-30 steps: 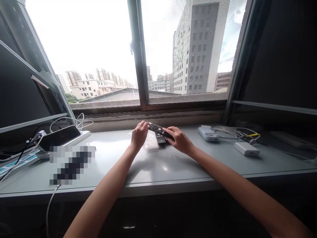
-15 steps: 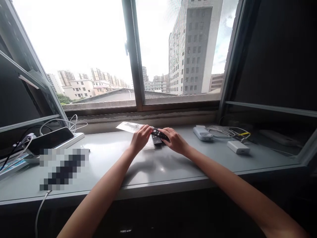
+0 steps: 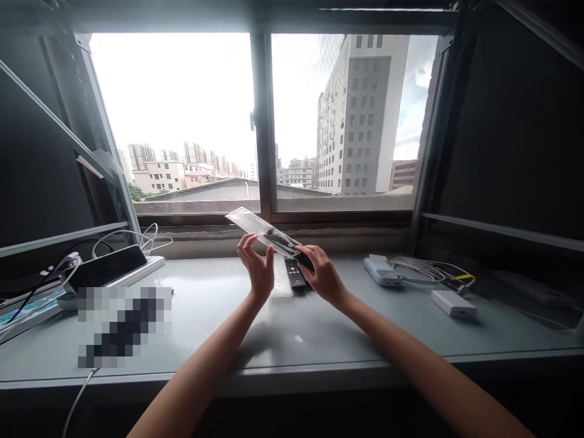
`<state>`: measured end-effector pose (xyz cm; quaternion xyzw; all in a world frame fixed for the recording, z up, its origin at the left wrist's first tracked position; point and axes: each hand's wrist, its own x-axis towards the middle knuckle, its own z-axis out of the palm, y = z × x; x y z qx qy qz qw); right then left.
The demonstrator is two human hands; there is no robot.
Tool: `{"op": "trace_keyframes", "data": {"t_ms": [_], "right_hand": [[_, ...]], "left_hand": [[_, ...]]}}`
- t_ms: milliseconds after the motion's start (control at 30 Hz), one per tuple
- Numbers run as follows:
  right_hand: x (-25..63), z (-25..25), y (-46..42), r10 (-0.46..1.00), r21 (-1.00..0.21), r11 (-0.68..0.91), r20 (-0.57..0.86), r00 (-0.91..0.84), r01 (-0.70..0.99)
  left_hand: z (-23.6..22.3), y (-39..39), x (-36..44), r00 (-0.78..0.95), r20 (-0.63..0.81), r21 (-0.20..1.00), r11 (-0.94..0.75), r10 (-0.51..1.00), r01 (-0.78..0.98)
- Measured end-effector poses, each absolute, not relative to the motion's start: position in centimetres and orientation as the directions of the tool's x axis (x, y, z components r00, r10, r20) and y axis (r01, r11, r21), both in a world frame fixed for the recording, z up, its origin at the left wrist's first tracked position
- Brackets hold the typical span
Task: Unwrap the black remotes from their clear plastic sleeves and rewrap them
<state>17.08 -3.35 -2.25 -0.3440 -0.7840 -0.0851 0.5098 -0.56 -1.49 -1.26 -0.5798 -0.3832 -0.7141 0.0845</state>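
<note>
In my right hand point(image 3: 323, 274) is a black remote control point(image 3: 305, 260), held at its near end with the fingers closed round it. Its far part lies inside a clear plastic sleeve point(image 3: 246, 222), which slants up to the left above the desk. Just below the sleeve is my left hand point(image 3: 258, 267), with thumb and fingers apart; whether its tips touch the plastic I cannot tell. Under the hands, a second black remote control point(image 3: 296, 277) lies on the desk, next to another clear plastic sleeve point(image 3: 281, 285). My right hand hides part of the held remote.
On the grey desk point(image 3: 205, 328), a white power bank point(image 3: 382, 271), bundled cables point(image 3: 417, 271) and a white box-shaped device point(image 3: 453, 303) lie to the right. At left stand a dark-screened device point(image 3: 109, 269) and a power strip point(image 3: 157, 264). A window point(image 3: 264, 134) is behind.
The remote in my right hand is now partly inside the plastic sleeve. My left hand has gone from closed at the remote's far end to spread fingers. The view has tilted upward.
</note>
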Motion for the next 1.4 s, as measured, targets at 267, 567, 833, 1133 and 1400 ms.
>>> {"op": "trace_keyframes", "data": {"t_ms": [267, 567, 833, 1133, 1400], "right_hand": [[8.4, -1.6, -2.2, 0.455, -0.293, 0.814, 0.858, -0.237, 0.502], [8.4, -4.6, -2.7, 0.426, -0.334, 0.904, 0.656, -0.623, 0.266], [8.4, -4.5, -2.2, 0.515, -0.346, 0.824, 0.787, -0.340, 0.449], [9.6, -4.2, -1.3, 0.527, -0.383, 0.739, 0.842, -0.121, 0.555], [9.7, -2.4, -1.8, 0.459, -0.412, 0.816, 0.888, -0.021, 0.406]], "left_hand": [[-0.2, 1.4, -3.8, -0.222, 0.378, 0.802, -0.438, 0.899, -0.406], [-0.1, 1.2, -5.4, -0.152, 0.164, 0.627, -0.222, 0.975, -0.747], [0.0, 0.7, -4.6, 0.036, 0.263, 0.733, -0.175, 0.964, -0.657], [-0.6, -0.2, -2.4, 0.221, 0.355, 0.848, -0.214, 0.908, -0.485], [0.3, -0.8, -3.1, 0.262, 0.302, 0.828, -0.116, 0.916, -0.549]]}}
